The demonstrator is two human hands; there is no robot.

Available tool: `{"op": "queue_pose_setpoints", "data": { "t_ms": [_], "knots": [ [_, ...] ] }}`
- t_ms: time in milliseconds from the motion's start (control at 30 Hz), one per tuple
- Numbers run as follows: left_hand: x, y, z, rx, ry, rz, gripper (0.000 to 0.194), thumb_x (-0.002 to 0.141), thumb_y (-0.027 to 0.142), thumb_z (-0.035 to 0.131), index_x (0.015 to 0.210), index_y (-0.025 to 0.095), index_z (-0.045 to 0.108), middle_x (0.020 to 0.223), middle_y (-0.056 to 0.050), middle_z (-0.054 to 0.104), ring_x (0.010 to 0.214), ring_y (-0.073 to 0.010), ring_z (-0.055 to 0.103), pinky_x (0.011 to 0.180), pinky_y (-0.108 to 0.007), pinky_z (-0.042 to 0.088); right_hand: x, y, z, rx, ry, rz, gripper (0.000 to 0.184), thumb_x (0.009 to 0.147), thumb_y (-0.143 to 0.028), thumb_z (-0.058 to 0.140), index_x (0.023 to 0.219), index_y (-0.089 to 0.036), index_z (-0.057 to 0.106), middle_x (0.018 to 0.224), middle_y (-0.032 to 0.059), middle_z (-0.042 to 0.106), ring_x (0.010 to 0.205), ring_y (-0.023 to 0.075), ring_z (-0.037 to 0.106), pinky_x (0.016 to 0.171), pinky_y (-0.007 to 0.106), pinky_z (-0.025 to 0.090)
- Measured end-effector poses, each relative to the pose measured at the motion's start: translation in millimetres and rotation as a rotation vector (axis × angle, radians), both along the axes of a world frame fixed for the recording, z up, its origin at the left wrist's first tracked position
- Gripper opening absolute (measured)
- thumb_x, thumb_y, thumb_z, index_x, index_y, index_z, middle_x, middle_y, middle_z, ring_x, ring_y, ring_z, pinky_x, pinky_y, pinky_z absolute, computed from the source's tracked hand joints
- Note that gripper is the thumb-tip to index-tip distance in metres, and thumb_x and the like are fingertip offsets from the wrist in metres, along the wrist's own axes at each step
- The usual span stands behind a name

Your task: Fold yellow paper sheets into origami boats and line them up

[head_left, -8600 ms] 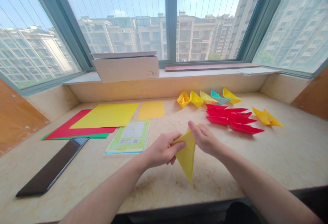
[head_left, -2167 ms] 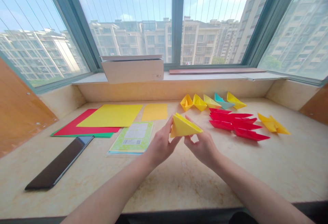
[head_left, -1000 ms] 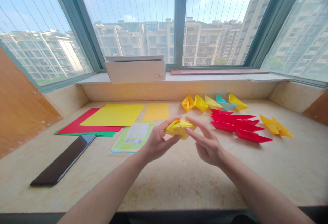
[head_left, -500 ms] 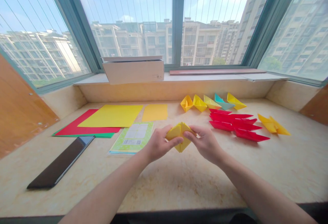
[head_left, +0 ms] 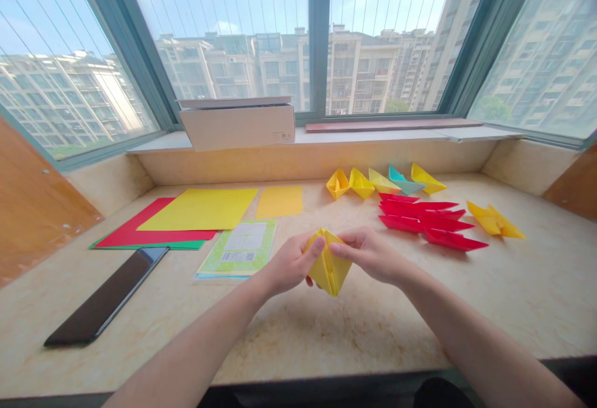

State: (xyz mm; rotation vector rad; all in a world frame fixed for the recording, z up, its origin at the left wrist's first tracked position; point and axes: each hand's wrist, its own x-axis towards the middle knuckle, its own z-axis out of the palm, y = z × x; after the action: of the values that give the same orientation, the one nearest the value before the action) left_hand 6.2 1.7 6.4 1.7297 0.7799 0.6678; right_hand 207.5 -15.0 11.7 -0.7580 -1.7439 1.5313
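Observation:
A piece of folded yellow paper (head_left: 330, 271), now diamond-shaped with a crease down its middle, is held between both hands above the stone ledge. My left hand (head_left: 295, 260) grips its upper left side, thumb on the front face and some fingers behind. On the upper right side, my right hand (head_left: 370, 254) pinches the paper with its thumb in front; the other fingers are partly hidden. Beyond my right hand lie several red paper boats (head_left: 420, 215), close together. A yellow paper boat (head_left: 495, 220) rests to their right.
Behind stands a row of yellow and blue paper boats (head_left: 361, 183). To the left lie a yellow sheet (head_left: 200, 208) over red and green ones, a small orange sheet (head_left: 280, 201), a green paper packet (head_left: 242, 249) and a black phone (head_left: 109, 296). A white box (head_left: 237, 127) occupies the sill.
The folded yellow paper has turned in my hands, and its lower point hangs further down. My left thumb has moved up to its top edge. The view has shifted slightly.

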Motion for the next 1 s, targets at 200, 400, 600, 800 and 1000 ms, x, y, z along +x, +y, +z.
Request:
{"op": "queue_pose_setpoints", "data": {
  "t_ms": [200,400,600,800,1000],
  "knots": [
    [-2.6,2.5,1.7,0.136,0.05,0.062,0.052,0.099,0.056,0.03,0.081,0.015,0.055,0.066,-0.001,0.056,0.054,-0.0104,0.052,0.047,-0.02,0.037,4.5,4.0,-4.3,0.081,-0.159,-0.091,0.051,0.085,-0.061,0.059,0.074,-0.013,0.069,0.061,-0.0005,0.056,0.056,0.0118,0.046,0.052,0.025,0.032],
    [-2.1,4.6,3.9,0.357,0.159,0.124,0.048,0.1,0.047,0.035,0.069,0.015,0.052,0.062,0.002,0.049,0.057,-0.0097,0.044,0.051,-0.022,0.031,2.7,5.6,-12.4,0.093,-0.234,-0.12,0.049,0.088,-0.058,0.057,0.066,-0.015,0.056,0.059,-0.0045,0.04,0.055,0.009,0.032,0.05,0.025,0.021],
    [2.6,4.1,-1.0,0.35,0.114,0.201,0.049,0.099,0.047,0.035,0.069,0.014,0.056,0.062,0.001,0.05,0.057,-0.0108,0.045,0.05,-0.022,0.032,-7.5,3.4,-17.2,0.161,-0.292,-0.266,0.048,0.089,-0.057,0.054,0.064,-0.017,0.049,0.058,-0.0054,0.035,0.055,0.0091,0.032,0.049,0.024,0.022],
    [1.4,1.3,-1.5,0.173,0.014,0.091,0.038,0.094,0.052,0.048,0.087,0.016,0.055,0.068,0.001,0.056,0.053,-0.0116,0.056,0.046,-0.02,0.041,-11.7,2.3,-15.2,0.182,-0.249,-0.365,0.049,0.09,-0.059,0.052,0.067,-0.016,0.054,0.06,-0.002,0.048,0.055,0.0109,0.043,0.048,0.023,0.029],
    [5.6,-3.1,-3.3,0.076,-0.015,0.094,0.037,0.097,0.053,0.04,0.093,0.018,0.05,0.07,0.001,0.058,0.051,-0.0123,0.06,0.041,-0.019,0.044,-13.0,-1.0,-13.3,0.124,-0.202,-0.337,0.044,0.093,-0.058,0.049,0.082,-0.016,0.057,0.071,0.0028,0.063,0.061,0.0152,0.058,0.052,0.025,0.04]
  ]
}}
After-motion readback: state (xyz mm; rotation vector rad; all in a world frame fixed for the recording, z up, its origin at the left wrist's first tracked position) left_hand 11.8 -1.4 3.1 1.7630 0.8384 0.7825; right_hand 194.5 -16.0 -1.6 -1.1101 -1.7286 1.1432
